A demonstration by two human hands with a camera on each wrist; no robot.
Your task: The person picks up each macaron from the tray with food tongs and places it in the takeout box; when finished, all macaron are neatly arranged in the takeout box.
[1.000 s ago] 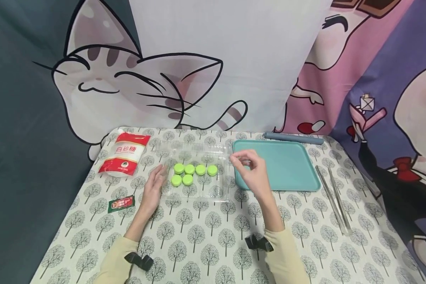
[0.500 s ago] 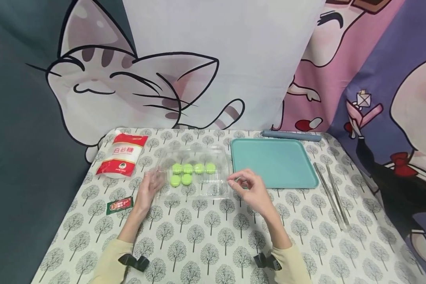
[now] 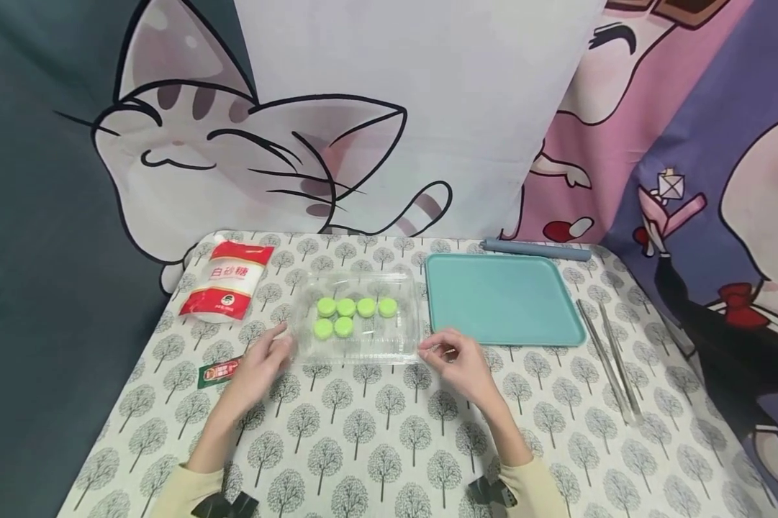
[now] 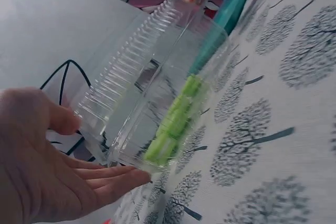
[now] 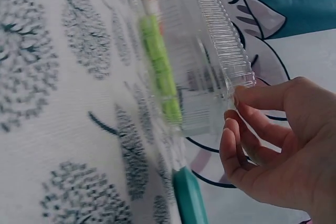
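A clear plastic clamshell box (image 3: 389, 345) lies in the middle of the table, its ridged lid (image 4: 123, 59) down over the base. Several green round pieces, like macarons (image 3: 346, 308), show through the plastic in two rows. At the box's left front corner is my left hand (image 3: 262, 367), thumb apart from its fairly straight fingers (image 4: 113, 182), which lie right at the rim. My right hand (image 3: 460, 363) pinches the box lid's edge at the right front corner, thumb and index finger (image 5: 257, 98) together there.
Right of the box lies a teal tray (image 3: 501, 298), with a blue-grey roll (image 3: 536, 250) behind it. Metal tongs (image 3: 612, 360) lie at the far right. A red-and-white sugar bag (image 3: 229, 280) and a small green-and-red packet (image 3: 216, 373) are on the left.
The lid has swung from standing open at the back down over the base. Both hands have come toward the front edge, and the left hand has drawn slightly away from the box's side.
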